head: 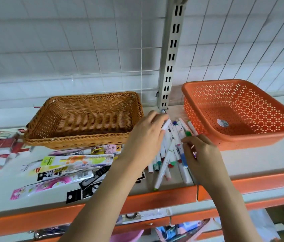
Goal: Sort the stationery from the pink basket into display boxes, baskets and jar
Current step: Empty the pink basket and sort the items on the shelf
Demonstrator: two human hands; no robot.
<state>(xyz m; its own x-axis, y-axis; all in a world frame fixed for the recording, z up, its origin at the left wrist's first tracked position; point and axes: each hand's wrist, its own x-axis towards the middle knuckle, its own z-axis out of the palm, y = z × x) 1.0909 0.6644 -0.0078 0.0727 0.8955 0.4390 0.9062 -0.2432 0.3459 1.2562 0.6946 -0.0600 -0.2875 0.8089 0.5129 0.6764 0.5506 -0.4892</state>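
While both hands' fingers grip markers point(168, 151), wicker basket point(83, 119), orange basket point(239, 110) hold nothing.

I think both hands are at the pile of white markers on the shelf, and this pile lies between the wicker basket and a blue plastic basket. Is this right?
Not quite: the plastic basket is orange, not blue, as the head view shows. The rest holds: the left hand and the right hand are at the pile of white markers on the shelf, between the wicker basket and that orange one.
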